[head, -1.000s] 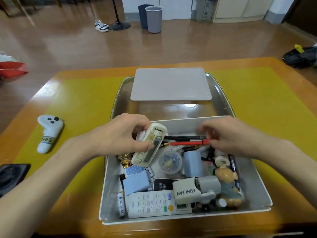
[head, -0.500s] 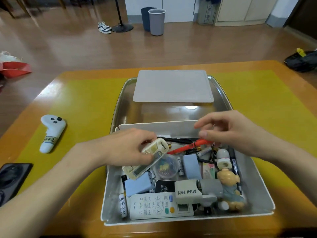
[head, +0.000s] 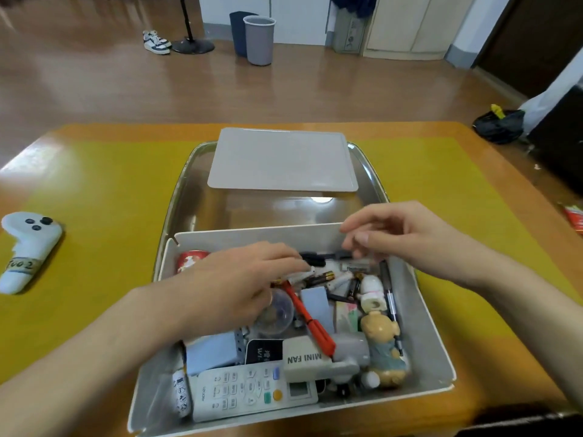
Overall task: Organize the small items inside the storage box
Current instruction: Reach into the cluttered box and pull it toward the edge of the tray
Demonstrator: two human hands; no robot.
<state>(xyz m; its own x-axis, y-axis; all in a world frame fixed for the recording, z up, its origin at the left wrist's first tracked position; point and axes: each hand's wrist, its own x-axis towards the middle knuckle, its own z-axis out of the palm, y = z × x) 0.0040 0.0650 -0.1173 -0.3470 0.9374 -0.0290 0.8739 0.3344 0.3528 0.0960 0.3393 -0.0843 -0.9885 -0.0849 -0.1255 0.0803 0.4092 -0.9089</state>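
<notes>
The grey storage box (head: 419, 335), crammed with small items, sits on the yellow surface (head: 104, 190), a red pen (head: 310, 320) lying loose inside, the left hand (head: 239, 288) reaching in, its fingers' state hidden, the right hand (head: 400, 238) hovering with relaxed, empty fingers.

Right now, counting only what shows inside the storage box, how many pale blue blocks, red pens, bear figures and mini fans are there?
Pale blue blocks: 2
Red pen: 1
Bear figure: 1
Mini fan: 1
Total: 5
</notes>
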